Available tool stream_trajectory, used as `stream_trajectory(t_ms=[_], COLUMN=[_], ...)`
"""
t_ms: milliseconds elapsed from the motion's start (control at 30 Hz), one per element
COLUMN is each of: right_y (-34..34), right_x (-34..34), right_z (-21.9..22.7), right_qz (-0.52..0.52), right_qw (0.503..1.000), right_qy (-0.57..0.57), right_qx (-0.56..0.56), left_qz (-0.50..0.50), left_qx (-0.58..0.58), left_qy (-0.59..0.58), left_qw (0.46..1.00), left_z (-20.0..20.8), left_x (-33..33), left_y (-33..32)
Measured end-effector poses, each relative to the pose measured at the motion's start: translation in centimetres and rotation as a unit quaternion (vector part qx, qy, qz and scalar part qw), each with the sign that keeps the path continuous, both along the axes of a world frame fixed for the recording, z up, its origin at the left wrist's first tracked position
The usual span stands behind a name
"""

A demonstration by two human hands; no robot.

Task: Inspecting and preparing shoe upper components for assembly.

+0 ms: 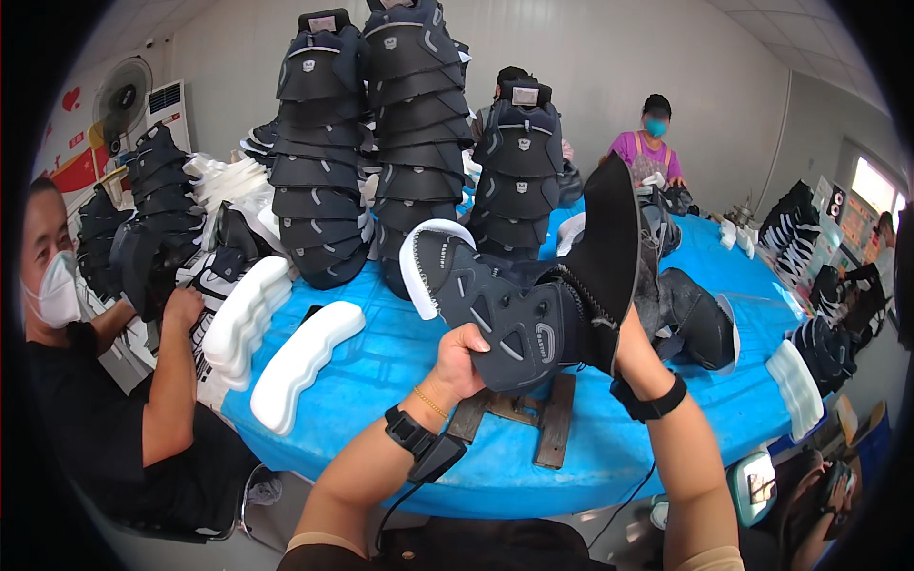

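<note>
A dark grey-black shoe upper (495, 309) is held up over the table, tilted, with a white stitched edge at its left end. My left hand (462, 360) grips its lower edge, thumb on the near face. Rising from its right end is a wide, curved black panel (609, 257). My right hand (632, 344) reaches up behind that panel, which hides its fingers. Below the upper, a brown metal-and-wood fixture (554, 423) lies on the blue table cover (381, 457). Beyond my right wrist lies another dark upper (700, 324).
Tall stacks of black uppers (319, 162) stand behind the work. Wavy white foam pieces (307, 366) lie at left, with more (795, 385) at right. A masked person (105, 381) sits close on the left; another (647, 147) works across the table. A cable (628, 500) hangs near my right arm.
</note>
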State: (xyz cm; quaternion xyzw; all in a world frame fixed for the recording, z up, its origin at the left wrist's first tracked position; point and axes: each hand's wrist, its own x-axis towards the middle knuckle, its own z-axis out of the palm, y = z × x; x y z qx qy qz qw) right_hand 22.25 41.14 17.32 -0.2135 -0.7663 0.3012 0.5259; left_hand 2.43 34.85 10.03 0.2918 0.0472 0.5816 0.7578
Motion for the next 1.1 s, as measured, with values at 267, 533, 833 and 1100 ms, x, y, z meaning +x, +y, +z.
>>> stream_trajectory(t_ms=[267,533,833,1100], right_y=[-0.6,-1.0,-3.9,0.8], right_x=[-0.3,0.3,0.3,-0.7], right_z=[-2.4,-3.2,5.6,5.1], right_qz=[-0.053,-0.052,0.053,-0.030], right_qw=[0.995,0.998,0.973,0.986], right_qy=[-0.028,0.037,0.021,-0.097], right_qx=[0.083,0.017,-0.224,-0.130], left_qz=[-0.028,-0.002,-0.009,-0.013], left_qx=[0.019,0.034,0.018,-0.009], left_qy=[-0.034,-0.024,-0.045,-0.029], left_qw=[0.999,0.999,0.999,0.999], left_z=[-0.4,0.2,1.7,0.4], left_x=[-0.3,0.7,1.0,1.0], left_y=[-0.4,0.0,-1.0,0.1])
